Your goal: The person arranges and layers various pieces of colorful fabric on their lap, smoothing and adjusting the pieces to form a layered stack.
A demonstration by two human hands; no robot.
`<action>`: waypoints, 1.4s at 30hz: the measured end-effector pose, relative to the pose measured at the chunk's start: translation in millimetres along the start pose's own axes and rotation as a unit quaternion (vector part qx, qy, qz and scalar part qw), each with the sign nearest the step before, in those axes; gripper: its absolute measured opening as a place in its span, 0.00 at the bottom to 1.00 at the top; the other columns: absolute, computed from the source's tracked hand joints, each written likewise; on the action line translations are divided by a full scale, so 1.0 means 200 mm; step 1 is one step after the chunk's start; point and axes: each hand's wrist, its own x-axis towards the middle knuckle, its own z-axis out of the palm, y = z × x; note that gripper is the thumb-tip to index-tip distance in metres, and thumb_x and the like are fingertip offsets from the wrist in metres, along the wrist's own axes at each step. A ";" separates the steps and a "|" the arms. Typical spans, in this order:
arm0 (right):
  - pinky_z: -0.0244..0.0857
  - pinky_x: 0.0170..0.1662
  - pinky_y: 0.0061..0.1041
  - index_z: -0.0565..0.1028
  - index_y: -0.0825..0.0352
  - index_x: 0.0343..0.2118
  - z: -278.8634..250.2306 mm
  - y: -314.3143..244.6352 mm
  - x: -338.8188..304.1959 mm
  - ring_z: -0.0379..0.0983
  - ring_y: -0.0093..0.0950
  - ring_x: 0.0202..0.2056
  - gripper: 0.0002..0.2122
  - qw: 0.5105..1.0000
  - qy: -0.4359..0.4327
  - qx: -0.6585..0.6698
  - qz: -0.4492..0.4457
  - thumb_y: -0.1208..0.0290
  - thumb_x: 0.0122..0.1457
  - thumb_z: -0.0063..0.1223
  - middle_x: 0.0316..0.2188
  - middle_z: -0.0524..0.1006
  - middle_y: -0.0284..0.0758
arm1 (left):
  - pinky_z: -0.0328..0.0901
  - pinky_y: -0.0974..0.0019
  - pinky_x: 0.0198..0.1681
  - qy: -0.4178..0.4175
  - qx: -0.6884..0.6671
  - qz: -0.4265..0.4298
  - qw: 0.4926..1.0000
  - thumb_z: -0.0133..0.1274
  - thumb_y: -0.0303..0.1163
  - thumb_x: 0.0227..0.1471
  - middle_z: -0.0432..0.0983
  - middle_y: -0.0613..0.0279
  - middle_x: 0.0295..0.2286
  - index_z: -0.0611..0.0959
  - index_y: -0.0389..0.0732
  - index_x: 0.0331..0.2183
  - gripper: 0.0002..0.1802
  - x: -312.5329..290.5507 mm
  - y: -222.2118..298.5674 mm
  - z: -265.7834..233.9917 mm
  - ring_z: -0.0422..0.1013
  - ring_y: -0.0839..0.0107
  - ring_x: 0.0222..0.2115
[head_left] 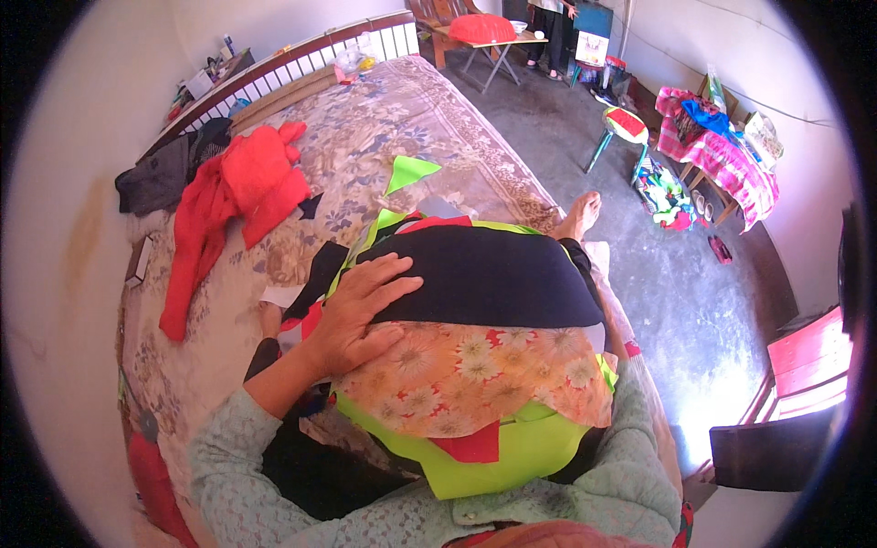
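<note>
A dark navy fabric piece (484, 276) with a curved upper edge lies across the pile on my lap. My left hand (365, 306) rests flat on its left end, fingers spread and thumb out. Under it shows an orange floral fabric (457, 370). Lower still is a bright yellow-green fabric (493, 457), with a red scrap (470, 445) between the layers. My right forearm (626, 425), in a pale green lacy sleeve, runs up the pile's right side. The fabric edge hides my right hand, so its fingers do not show.
I sit on a bed with a floral sheet (365, 119). On it lie a green fabric triangle (409, 173), a red garment (242, 183) and dark clothing (155, 173). A stool (626, 125) and a cloth-covered table (731, 169) stand right. A person (553, 36) stands at the back.
</note>
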 end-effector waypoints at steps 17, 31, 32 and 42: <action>0.62 0.44 0.27 0.72 0.61 0.46 -0.26 -0.73 -0.73 0.67 0.21 0.43 0.18 0.900 0.211 -0.277 -0.264 0.57 0.57 0.47 0.39 0.72 0.28 | 0.52 0.55 0.57 0.065 -0.035 -0.010 0.997 0.46 0.50 0.54 0.65 0.50 0.52 0.72 0.43 0.51 0.28 -0.07 -0.02 0.01 0.59 0.56 0.55; 0.49 0.60 0.33 0.70 0.65 0.50 1.88 -1.11 -0.70 0.58 0.37 0.58 0.20 0.659 -0.199 -0.544 -0.479 0.56 0.61 0.43 0.56 0.64 0.42 | 0.64 0.73 0.32 0.172 -0.223 -0.422 0.862 0.54 0.39 0.50 0.76 0.65 0.30 0.81 0.38 0.37 0.16 -0.69 -0.80 -0.22 0.71 0.78 0.29; 0.48 0.61 0.34 0.69 0.65 0.50 1.96 -1.05 -0.73 0.57 0.39 0.59 0.23 0.628 -0.214 -0.570 -0.485 0.52 0.61 0.43 0.56 0.63 0.44 | 0.64 0.71 0.33 0.147 -0.198 -0.431 0.868 0.54 0.40 0.50 0.77 0.66 0.31 0.81 0.40 0.38 0.16 -0.72 -0.86 -0.19 0.72 0.78 0.30; 0.46 0.61 0.38 0.66 0.63 0.55 2.03 -0.96 -0.74 0.56 0.42 0.59 0.31 0.575 -0.310 -0.658 -0.375 0.42 0.56 0.42 0.58 0.62 0.43 | 0.65 0.61 0.44 0.150 0.014 -0.512 0.845 0.56 0.44 0.45 0.78 0.56 0.36 0.81 0.45 0.39 0.20 -0.84 -1.07 -0.03 0.73 0.59 0.38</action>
